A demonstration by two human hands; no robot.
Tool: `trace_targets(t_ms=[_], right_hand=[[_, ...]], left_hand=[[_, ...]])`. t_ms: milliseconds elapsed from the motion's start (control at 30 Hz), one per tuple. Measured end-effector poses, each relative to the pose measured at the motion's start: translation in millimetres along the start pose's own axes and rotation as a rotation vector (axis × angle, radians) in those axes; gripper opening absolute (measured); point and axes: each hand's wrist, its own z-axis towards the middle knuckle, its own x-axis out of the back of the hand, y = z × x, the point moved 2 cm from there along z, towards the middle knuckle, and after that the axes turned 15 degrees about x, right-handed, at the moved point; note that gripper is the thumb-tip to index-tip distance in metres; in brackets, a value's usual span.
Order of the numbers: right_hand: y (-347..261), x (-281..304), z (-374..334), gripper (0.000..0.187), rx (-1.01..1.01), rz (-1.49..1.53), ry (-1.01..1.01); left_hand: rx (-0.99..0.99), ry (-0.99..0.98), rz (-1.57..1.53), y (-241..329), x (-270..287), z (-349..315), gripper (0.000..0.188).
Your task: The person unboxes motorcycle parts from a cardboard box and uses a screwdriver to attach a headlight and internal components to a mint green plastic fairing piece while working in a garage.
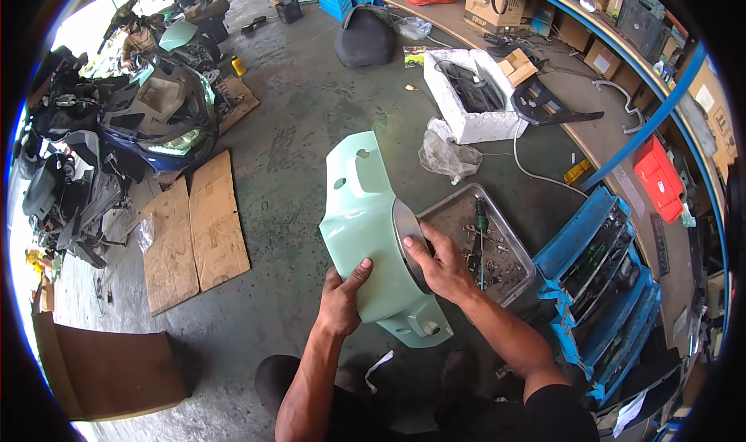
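A glossy mint-green plastic scooter panel (359,232) is held up in front of me, with shaped openings at its top and bottom ends. A grey curved piece (409,240) sits along its right edge. My left hand (342,296) grips the panel's lower left edge, its thumb lying on the face. My right hand (443,263) is closed around the right edge, thumb pressed on the grey piece. The fingers behind the panel are partly hidden. Under and beyond my right hand lies a metal tray (522,259) with a green-handled screwdriver (481,215) and many small fasteners.
At right stands an open blue toolbox (579,232) below a long shelf. A white foam box (486,127) with dark parts sits ahead, near a plastic bag (449,156). Flattened cardboard (214,224) lies left, by a partly dismantled scooter (159,116). A cardboard box (116,368) stands lower left.
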Motion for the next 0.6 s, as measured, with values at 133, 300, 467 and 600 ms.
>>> trace_targets(t_ms=[133,300,467,600], right_hand=[[0.6,0.3,-1.4,0.036,-0.02,0.044,-0.01],[2.2,1.2,-3.6,0.04,-0.091,0.141,-0.057],[3.1,-1.2,-4.6,0.035,-0.058,0.002,0.011],[5.1,0.4,-1.4,0.034,-0.071,0.038,0.024]], left_hand=[[0.024,0.018,0.016,-2.1,0.8,-1.2,0.042],[0.046,0.046,-0.019,-2.4,0.6,-1.4,0.043],[0.059,0.014,-0.051,-3.1,-0.7,2.3,0.043],[0.017,0.018,-0.069,-4.3,-1.6,3.4,0.043]])
